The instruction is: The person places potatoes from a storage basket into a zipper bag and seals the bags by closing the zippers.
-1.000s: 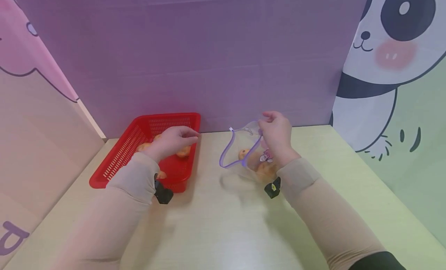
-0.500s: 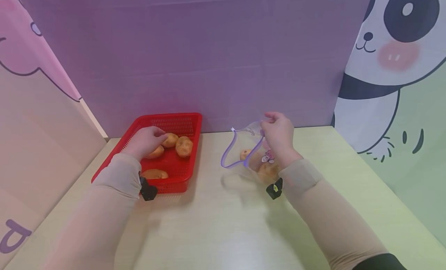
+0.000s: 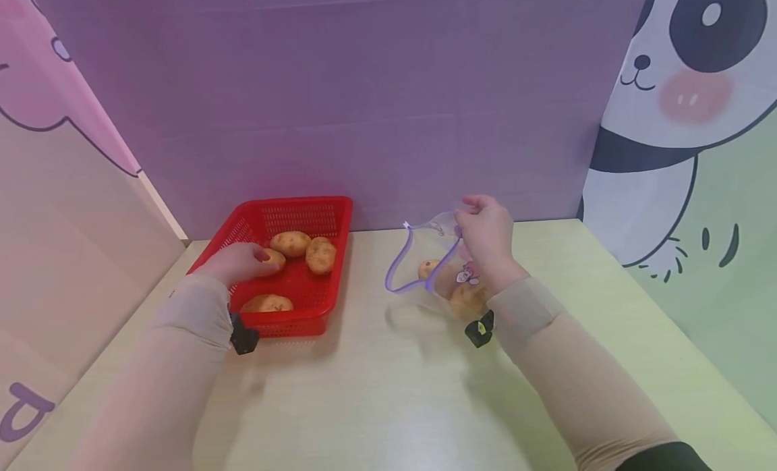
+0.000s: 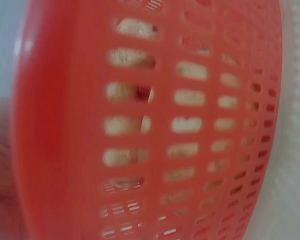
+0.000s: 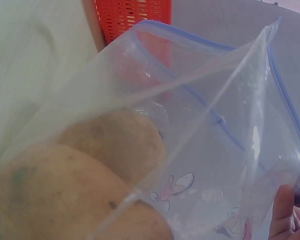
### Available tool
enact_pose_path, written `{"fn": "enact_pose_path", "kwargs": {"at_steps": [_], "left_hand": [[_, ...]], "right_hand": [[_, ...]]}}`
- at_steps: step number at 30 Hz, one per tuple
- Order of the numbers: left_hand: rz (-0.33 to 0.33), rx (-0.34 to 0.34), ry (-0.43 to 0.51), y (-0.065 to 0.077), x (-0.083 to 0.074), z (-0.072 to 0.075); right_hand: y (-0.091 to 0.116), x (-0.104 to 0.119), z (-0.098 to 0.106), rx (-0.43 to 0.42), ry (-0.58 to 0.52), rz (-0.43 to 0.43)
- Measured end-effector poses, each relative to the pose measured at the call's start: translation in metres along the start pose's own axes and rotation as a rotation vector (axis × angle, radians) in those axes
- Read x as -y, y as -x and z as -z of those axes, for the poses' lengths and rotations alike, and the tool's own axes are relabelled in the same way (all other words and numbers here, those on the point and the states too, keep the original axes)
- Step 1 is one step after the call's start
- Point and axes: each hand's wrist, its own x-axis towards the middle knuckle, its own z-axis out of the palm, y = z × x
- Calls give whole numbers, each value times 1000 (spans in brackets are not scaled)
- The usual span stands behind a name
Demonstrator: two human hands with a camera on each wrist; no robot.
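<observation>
Head view: left hand (image 3: 233,263) lowered, grips potato (image 3: 276,259) in basket (image 3: 311,294); right hand (image 3: 487,231) still pinches bag (image 3: 442,264).

Pale glare on the table (image 3: 388,403); soft shadows; left wrist view blurred.

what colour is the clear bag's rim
Purple; the rim shows best in the head view, looking bluer in the right wrist view.

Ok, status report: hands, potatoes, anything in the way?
Left hand on a potato in the red basket, grip unclear. Right hand pinching the clear bag, mouth open, potatoes inside. Basket wall obscures most of left wrist view.
</observation>
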Motion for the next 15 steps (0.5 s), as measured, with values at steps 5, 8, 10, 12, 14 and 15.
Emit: {"fn": "enact_pose_path", "kwargs": {"at_steps": [5, 8, 10, 12, 14, 15], "left_hand": [[48, 186, -55, 2, 2, 1], [49, 263, -110, 4, 3, 1], [44, 300, -134, 6, 3, 0], [81, 319, -84, 10, 4, -1], [98, 325, -44, 14, 4, -3], [129, 317, 13, 17, 4, -4]], "right_hand": [[0, 0, 1, 1, -1, 5], [0, 1, 1, 2, -4, 5], [0, 0, 1, 1, -7, 6], [0, 0, 1, 0, -11, 9], [0, -1, 1, 2, -16, 10], [0, -1, 1, 3, -21, 9]]}}
